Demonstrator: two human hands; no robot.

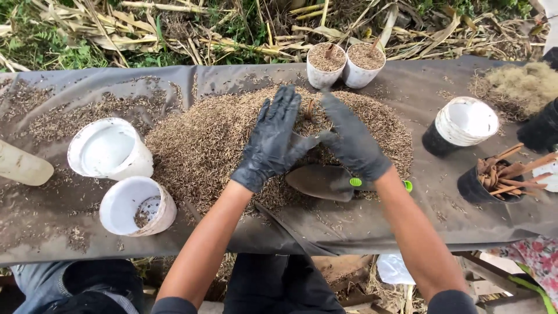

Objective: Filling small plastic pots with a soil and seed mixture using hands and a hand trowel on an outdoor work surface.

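Note:
Both my hands wear black gloves and rest flat on a heap of brown husk mix (pixel 203 139) spread over a dark sheet (pixel 360 227). My left hand (pixel 273 139) has its fingers spread on the heap's middle. My right hand (pixel 351 139) lies beside it, fingers together, thumbs nearly touching. Neither holds anything. A small trowel (pixel 319 181) with a green handle lies just under my right wrist. Two white pots (pixel 344 64) filled with the mix stand at the heap's far edge.
Two empty white pots (pixel 125 180) lie on their sides at left, beside a pale bottle (pixel 20 166). At right are a stack of white-and-black pots (pixel 462 125), a black pot of brown sticks (pixel 494 180) and a pile of fibre (pixel 517 87). Dry stalks lie beyond the table.

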